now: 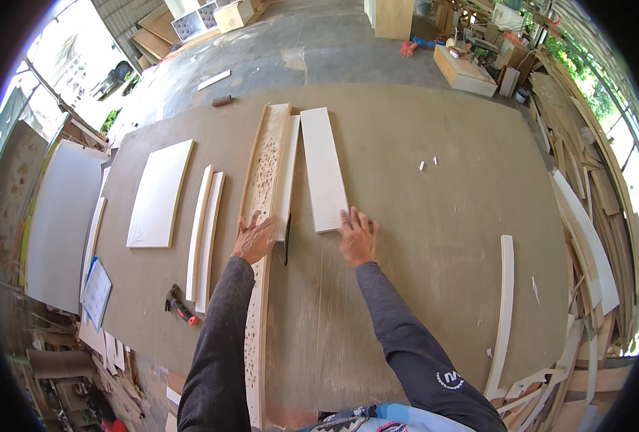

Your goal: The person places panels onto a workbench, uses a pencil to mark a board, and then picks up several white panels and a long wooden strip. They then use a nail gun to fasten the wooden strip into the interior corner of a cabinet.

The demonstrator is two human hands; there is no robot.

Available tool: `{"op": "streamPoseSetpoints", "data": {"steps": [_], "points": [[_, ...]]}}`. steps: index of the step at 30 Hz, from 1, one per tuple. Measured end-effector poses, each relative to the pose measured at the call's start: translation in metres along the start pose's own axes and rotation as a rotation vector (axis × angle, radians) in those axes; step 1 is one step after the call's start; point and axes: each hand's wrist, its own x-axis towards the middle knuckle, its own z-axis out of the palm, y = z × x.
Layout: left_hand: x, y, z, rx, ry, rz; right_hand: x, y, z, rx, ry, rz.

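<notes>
My left hand [254, 239] lies with fingers spread across a long pale wooden board [256, 309] that has raised edges and a face dotted with small marks. A narrow white strip [288, 173] lies along that board's right side. By its near end is a thin dark object [286, 248], too small to name. My right hand [359, 236] closes on the near right corner of a white rectangular board [323, 169], one digit over its face and the others along its edge. This board sits slightly angled, its far end close to the strip.
On the brown worktable [420, 302] lie a white panel [161, 194], two narrow strips [205, 245], a hammer [180, 306] with a black and red handle and a long white strip [503, 309]. A brown roller-shaped piece [221, 101] sits near the far edge. Scrap wood [586, 180] piles up at right.
</notes>
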Motion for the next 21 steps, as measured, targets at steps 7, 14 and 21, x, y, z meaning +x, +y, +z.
{"op": "streamPoseSetpoints", "data": {"steps": [7,14,21], "points": [[0.072,-0.02,-0.013,0.026,-0.038,0.008,0.032,0.057,0.0,-0.04,0.117,0.118],[0.146,-0.016,-0.042,-0.063,-0.06,-0.088,0.034,0.048,-0.007,-0.048,0.096,0.092],[0.179,0.029,-0.054,0.075,-0.049,-0.192,0.033,0.055,-0.015,-0.027,0.076,0.109]]}}
